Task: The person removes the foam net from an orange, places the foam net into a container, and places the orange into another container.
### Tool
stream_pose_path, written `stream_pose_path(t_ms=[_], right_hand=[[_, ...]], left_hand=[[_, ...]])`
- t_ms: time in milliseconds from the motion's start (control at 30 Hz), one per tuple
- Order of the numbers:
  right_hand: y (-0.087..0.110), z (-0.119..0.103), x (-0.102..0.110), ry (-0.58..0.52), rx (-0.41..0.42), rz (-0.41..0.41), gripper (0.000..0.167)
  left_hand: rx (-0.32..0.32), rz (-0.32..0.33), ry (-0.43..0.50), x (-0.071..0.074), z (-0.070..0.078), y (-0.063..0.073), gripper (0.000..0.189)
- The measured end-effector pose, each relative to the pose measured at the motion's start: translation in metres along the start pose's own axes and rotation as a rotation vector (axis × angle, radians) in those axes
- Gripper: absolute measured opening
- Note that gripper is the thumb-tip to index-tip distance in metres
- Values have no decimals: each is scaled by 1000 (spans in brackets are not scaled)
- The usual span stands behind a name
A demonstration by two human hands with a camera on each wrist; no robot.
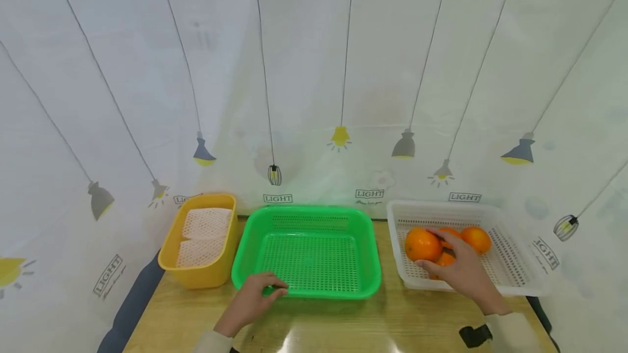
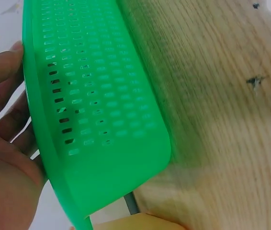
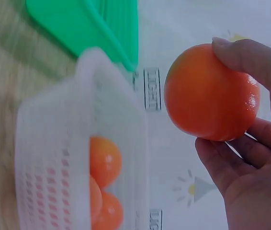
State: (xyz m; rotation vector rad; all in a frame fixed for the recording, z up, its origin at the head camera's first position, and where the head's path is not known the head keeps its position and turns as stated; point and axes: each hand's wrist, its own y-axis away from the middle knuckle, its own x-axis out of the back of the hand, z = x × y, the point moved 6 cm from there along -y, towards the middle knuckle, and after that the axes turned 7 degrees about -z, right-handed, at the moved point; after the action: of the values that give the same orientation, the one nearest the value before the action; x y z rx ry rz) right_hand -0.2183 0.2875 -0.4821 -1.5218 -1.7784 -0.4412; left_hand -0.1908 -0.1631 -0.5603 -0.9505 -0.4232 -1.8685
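My right hand (image 1: 463, 268) holds an orange (image 3: 209, 93) between thumb and fingers, raised above the white basket (image 1: 520, 282). Inside that basket lie three more oranges (image 1: 476, 239), one of them partly covered by the hand in the head view. At the front rim of the green basket (image 1: 306, 292) is my left hand (image 1: 252, 301), its fingers loosely bent and its fingertips by the rim. The left wrist view has these fingers (image 2: 13, 115) behind the rim, with no finger on the basket's outer wall. No fruit shows in the green basket.
A yellow container (image 1: 196, 277) with white foam netting (image 1: 208, 222) stands left of the green basket. All three stand on a wooden table (image 1: 338, 326). Directly behind them hangs a pale curtain (image 1: 314, 70) printed with lamps.
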Motion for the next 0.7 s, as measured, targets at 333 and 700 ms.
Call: stream_pose_path(t_ms=[333, 700], right_hand=[[-15, 58, 51, 60, -182, -154, 91], [3, 125, 68, 215, -357, -291, 102]], left_hand=[[-64, 85, -2, -1, 0, 3, 14], [-28, 67, 4, -4, -4, 2, 17]])
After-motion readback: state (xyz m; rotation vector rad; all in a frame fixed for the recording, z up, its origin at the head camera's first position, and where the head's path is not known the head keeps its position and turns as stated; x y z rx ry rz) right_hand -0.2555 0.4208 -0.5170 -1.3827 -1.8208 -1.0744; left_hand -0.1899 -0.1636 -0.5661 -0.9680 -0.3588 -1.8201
